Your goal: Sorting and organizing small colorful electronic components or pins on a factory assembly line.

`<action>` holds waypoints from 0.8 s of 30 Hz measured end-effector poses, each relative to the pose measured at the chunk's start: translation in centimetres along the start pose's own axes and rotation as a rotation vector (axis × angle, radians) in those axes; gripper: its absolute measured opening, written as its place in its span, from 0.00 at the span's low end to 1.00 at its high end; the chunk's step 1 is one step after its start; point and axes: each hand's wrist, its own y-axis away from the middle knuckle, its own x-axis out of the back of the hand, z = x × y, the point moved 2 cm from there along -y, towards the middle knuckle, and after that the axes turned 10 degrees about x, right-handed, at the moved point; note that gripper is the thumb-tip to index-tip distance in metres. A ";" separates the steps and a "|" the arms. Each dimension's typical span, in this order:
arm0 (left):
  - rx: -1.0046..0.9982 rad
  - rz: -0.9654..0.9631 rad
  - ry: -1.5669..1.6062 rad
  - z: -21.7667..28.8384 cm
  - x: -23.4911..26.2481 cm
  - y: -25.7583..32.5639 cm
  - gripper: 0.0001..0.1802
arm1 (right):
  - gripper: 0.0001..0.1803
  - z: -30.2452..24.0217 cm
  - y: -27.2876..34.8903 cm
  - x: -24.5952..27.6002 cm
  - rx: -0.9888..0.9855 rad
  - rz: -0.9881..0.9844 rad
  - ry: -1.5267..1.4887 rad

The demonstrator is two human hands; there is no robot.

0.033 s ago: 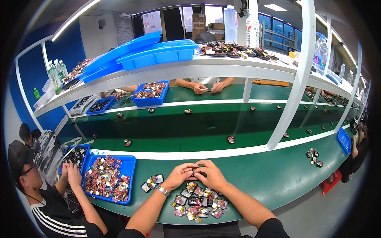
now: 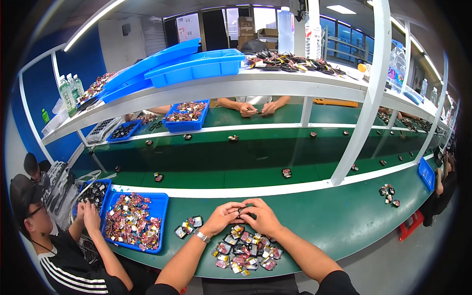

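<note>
The small dark part (image 2: 241,211) is held above the green table (image 2: 319,221), just beyond the far edge of a pile of units (image 2: 246,250), between our left hand (image 2: 222,219) and our right hand (image 2: 264,217). Our fingertips look closed on it from both sides, thumbs turned inward, though they hide so much that we cannot tell exactly where each one presses.

We would expect it to weigh very little and to feel stiff, like a moulded shell, perhaps a little slick on its smooth faces. If it is built like the units near it (we cannot confirm that from what peeps out), the delicate places would be the flat silver piece, the board and any fine leads. We would therefore pinch it by the outer edges of the casing, and keep hard pressure off the middle.

Of its looks, we can make out only a dark, small body. The units below show more: black rims with rounded corners, silver-grey faces, reddish patches and yellow strips, heaped at varied angles. A smaller cluster (image 2: 189,226) of similar pieces lies left of our left wrist, and farther left a blue tray (image 2: 164,216) holds many loose red, white and yellow parts.
</note>
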 end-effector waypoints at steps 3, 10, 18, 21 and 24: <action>-0.001 -0.004 0.024 -0.1 0.1 0.1 0.18 | 0.07 0.1 0.0 -0.2 0.001 0.027 0.007; -0.013 0.014 0.029 -0.4 0.1 -0.2 0.17 | 0.09 -0.2 0.3 -0.6 -0.020 0.038 0.016; -0.050 0.056 0.066 -0.2 0.4 0.2 0.16 | 0.12 -0.5 0.0 -0.9 0.012 0.093 -0.026; -0.065 0.053 0.080 -0.4 0.3 -0.1 0.16 | 0.13 -0.3 0.3 -1.1 0.007 0.114 -0.019; -0.069 0.126 0.013 -0.7 0.4 -0.1 0.16 | 0.12 -0.8 0.1 -1.4 0.024 0.135 -0.018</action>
